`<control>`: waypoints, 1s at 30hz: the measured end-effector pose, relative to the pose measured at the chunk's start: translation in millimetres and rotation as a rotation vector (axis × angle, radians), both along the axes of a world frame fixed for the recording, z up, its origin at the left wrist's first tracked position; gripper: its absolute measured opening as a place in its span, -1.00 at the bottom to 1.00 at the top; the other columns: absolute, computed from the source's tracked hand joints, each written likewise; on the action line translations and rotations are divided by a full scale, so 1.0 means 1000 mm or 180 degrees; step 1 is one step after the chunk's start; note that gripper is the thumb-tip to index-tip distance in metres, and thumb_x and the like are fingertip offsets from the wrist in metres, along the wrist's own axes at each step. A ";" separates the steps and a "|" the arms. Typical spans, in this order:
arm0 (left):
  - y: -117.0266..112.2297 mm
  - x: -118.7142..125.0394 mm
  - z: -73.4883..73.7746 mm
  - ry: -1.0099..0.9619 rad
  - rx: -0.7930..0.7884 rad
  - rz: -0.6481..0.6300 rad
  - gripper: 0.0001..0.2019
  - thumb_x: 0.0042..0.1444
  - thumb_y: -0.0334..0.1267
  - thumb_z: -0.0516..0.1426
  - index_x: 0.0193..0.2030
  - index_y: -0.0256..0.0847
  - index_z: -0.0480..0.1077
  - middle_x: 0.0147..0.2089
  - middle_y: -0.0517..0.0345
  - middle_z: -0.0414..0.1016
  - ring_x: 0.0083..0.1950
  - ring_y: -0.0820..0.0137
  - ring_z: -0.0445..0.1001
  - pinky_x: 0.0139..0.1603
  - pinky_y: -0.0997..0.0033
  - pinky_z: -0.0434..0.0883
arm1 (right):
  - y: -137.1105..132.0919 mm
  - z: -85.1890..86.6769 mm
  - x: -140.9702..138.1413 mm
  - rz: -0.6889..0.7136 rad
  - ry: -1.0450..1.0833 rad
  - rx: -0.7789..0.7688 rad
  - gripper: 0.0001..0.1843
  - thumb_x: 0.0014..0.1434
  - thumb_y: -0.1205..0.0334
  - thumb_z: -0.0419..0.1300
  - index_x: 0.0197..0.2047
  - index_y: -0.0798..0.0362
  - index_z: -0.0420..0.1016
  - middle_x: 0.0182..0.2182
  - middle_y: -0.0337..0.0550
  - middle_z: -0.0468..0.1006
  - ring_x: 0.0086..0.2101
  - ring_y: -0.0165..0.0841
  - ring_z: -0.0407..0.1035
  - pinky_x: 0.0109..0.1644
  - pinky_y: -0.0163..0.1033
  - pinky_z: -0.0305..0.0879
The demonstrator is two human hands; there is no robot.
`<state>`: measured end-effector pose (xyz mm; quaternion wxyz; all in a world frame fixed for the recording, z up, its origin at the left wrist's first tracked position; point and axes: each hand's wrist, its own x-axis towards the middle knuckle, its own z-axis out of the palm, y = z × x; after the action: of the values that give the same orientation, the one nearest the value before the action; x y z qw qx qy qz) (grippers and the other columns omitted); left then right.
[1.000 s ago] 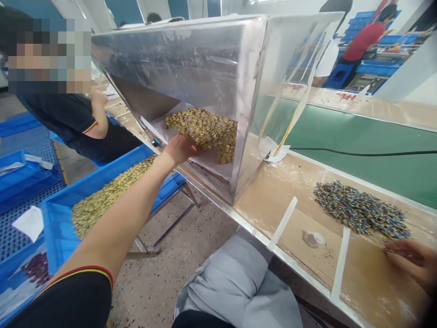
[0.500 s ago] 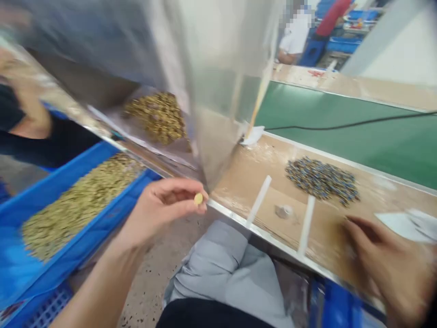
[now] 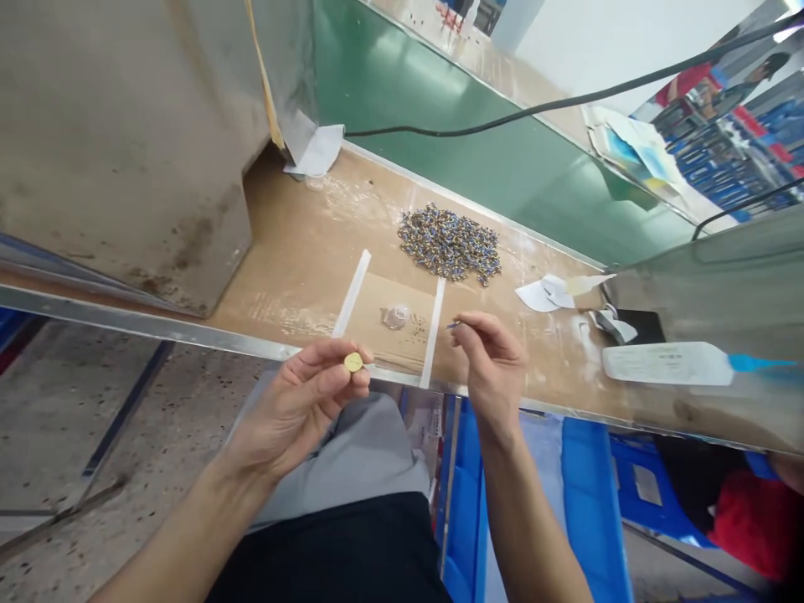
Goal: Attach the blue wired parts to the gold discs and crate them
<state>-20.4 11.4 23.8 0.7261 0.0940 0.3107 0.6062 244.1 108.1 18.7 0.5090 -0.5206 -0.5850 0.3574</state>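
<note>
Between the thumb and fingers of my left hand [image 3: 314, 394] is a small round yellow disc [image 3: 353, 362], its face turned up toward me. It is held just above the bench's front edge. My right hand [image 3: 496, 360] pinches a tiny dark, bluish part [image 3: 453, 325], too small to name, over the bench. Beyond the hands lies a heap of small blue and brass-coloured parts [image 3: 449, 243]. A small clear cup [image 3: 396, 316] sits on the cardboard between two white strips, with dark specks beside it.
A white squeeze bottle [image 3: 666, 363] with a blue tip lies at the right. White paper scraps [image 3: 546, 293] lie near it. A grey panel [image 3: 119, 151] stands on the left. A black cable [image 3: 533, 109] hangs across the back. Blue bins [image 3: 590, 494] stand below the bench.
My view has swung to the right, and the bins of brass-coloured pieces on the left are out of sight. My right hand has come closer to my left, which still holds the yellow disc.
</note>
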 end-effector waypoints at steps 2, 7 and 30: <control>0.002 0.001 0.000 0.0237 -0.0056 -0.0009 -0.69 0.05 -0.20 0.76 -0.09 -0.09 0.91 -0.04 0.09 0.90 -0.25 0.48 0.82 -0.08 0.65 0.78 | -0.001 0.004 -0.010 0.0203 0.0191 -0.0040 -0.86 0.43 0.06 0.57 0.00 -0.14 0.88 -0.11 -0.17 0.82 -0.19 -0.30 0.66 -0.01 -0.14 0.66; 0.003 0.001 -0.003 0.0721 -0.0074 -0.0127 -0.68 0.14 -0.04 0.71 -0.04 -0.09 0.92 -0.04 0.00 0.88 -0.23 0.39 0.78 -0.12 0.58 0.78 | 0.011 -0.005 -0.023 0.0535 0.0593 -0.0158 -0.79 0.39 0.04 0.59 0.03 -0.11 0.85 -0.23 -0.22 0.79 -0.29 -0.32 0.64 -0.10 -0.15 0.70; 0.014 0.012 -0.020 0.0958 -0.0208 0.0375 -0.74 0.29 -0.07 0.63 0.04 -0.09 0.91 -0.08 0.07 0.90 -0.10 0.31 0.82 0.08 0.46 0.71 | 0.030 0.006 -0.039 0.0820 -0.1642 0.1540 -0.80 0.66 0.25 0.38 0.08 -0.19 0.88 -0.01 -0.15 0.86 0.00 -0.20 0.78 0.17 0.03 0.77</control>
<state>-8.3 25.5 3.4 0.6372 0.1416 0.4404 0.6164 205.4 138.2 25.0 0.4041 -0.3803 -0.8222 0.1271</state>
